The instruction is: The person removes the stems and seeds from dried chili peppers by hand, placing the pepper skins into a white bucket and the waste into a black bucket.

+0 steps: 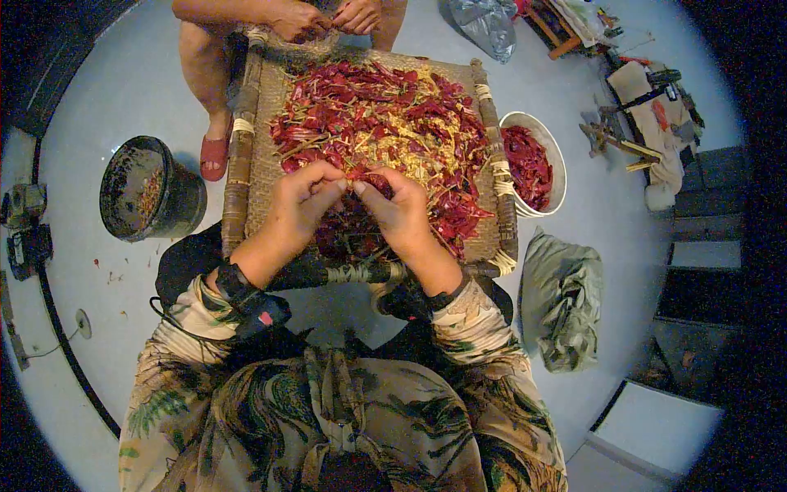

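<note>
My left hand (305,201) and my right hand (397,211) meet over the near half of a woven tray (261,148) with a wooden frame. Thumbs and fingers of both are pinched on a dried red chili (375,182), mostly covered by the fingertips. Beneath and beyond them, red chili pieces (385,98) lie spread over the tray with pale stems and yellow seeds (406,152). My palms and wrists hide part of the near pile. A dark band circles each of my wrists.
Across the tray sits another person, whose hands (358,15) are over its far edge. On the left stands a black bucket (187,195) with seeds and bits inside. To the right are a white bucket (561,160) of red chilies and a grey-green sack (564,303); a plastic bag (489,29) lies behind.
</note>
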A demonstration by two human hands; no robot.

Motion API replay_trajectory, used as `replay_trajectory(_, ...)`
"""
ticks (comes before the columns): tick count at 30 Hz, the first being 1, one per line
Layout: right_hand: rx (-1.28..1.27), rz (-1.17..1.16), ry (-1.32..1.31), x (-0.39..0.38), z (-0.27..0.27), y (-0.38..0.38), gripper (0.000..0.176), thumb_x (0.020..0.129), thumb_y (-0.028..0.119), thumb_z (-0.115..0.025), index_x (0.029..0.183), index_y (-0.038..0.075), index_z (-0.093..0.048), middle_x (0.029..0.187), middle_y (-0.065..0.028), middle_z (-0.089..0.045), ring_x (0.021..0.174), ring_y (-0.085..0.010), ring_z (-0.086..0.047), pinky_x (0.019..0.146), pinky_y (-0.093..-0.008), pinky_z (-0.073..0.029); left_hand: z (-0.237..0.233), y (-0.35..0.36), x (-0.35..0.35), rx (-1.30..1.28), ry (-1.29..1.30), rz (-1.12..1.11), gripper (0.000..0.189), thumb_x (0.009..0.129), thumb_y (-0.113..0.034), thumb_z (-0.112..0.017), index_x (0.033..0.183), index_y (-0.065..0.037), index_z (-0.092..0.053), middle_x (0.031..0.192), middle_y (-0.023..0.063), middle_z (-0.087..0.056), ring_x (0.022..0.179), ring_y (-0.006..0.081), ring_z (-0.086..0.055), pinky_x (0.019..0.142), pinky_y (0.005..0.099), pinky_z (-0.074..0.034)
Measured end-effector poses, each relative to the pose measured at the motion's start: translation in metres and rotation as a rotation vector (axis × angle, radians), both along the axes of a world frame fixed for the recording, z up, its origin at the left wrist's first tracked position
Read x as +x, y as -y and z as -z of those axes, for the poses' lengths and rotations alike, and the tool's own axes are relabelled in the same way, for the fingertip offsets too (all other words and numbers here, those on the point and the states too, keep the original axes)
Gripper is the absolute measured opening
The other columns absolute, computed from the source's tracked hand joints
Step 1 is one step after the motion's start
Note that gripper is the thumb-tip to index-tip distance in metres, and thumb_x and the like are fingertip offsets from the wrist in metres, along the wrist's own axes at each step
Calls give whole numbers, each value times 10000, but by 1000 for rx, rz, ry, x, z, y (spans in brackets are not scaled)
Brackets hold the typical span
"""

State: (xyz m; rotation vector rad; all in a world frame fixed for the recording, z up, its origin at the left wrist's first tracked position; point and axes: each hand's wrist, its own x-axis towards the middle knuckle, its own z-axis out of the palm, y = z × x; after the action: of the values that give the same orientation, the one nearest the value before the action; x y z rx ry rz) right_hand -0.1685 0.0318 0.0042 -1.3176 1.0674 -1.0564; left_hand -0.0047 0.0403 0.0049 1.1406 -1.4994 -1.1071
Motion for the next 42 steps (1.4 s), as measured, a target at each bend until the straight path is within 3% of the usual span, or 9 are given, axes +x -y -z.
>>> replay_trajectory(9,56,9,33,4,3,-1,91,840,85,-602,897,15,-593,695,17,-576,611,-60,-497,534,-236,-411,9,3,2,333,-300,76,103,877,-151,-532,869,-54,-567,704,20,-579,616,97,-532,561,213,-424)
replay_trajectory(12,118,-17,10,2,10,1,102,848,93,-585,927,31,-599,691,28,-551,539,-40,-454,481,-187,-355,13,5,0,422,-399,39,70,851,-56,-503,828,-34,-566,665,21,-574,561,90,-535,517,224,-431)
replay_trajectory(18,309,-50,248,0,12,1,85,839,153,-592,863,73,-584,677,35,-545,536,-54,-468,492,-208,-382,19,5,-5,524,-647,10,54,832,-76,-527,824,-44,-569,681,31,-584,519,86,-486,472,205,-379)
replay_trajectory(24,440,-52,472,3,6,0,71,841,153,-579,867,88,-570,666,45,-515,535,-61,-440,482,-208,-358,18,5,-2,585,-704,90,65,844,-151,-543,843,-87,-553,677,-33,-531,555,61,-463,487,180,-354)
replay_trajectory(27,386,-42,452,2,1,3,73,849,163,-571,867,92,-568,658,46,-509,529,-65,-431,483,-212,-356,10,5,-3,597,-657,67,78,843,-164,-576,850,-90,-551,662,-46,-511,556,61,-461,494,186,-362)
replay_trajectory(30,388,-76,452,-2,3,5,84,857,172,-570,873,89,-570,663,45,-516,536,-64,-437,486,-213,-358,10,8,-6,386,-432,-65,84,827,-127,-620,836,-73,-556,672,-7,-560,524,57,-456,476,192,-342)
replay_trajectory(33,349,33,330,3,-1,4,80,870,158,-559,858,80,-572,626,55,-465,512,-55,-388,467,-204,-312,2,2,-4,44,-37,-151,74,817,-74,-625,839,-50,-559,687,5,-556,552,80,-483,498,226,-380)
replay_trajectory(36,250,36,219,1,6,5,102,853,159,-595,850,58,-580,686,38,-546,583,-41,-460,517,-202,-377,0,4,0,-455,317,-142,77,816,-55,-623,862,-28,-569,703,23,-557,595,102,-513,541,261,-422)
replay_trajectory(42,167,12,-38,-5,14,6,123,854,155,-601,889,38,-591,728,15,-575,622,-59,-488,565,-214,-409,2,0,-3,-42,119,-103,79,828,-69,-611,881,-20,-580,730,30,-581,630,95,-531,589,254,-451)
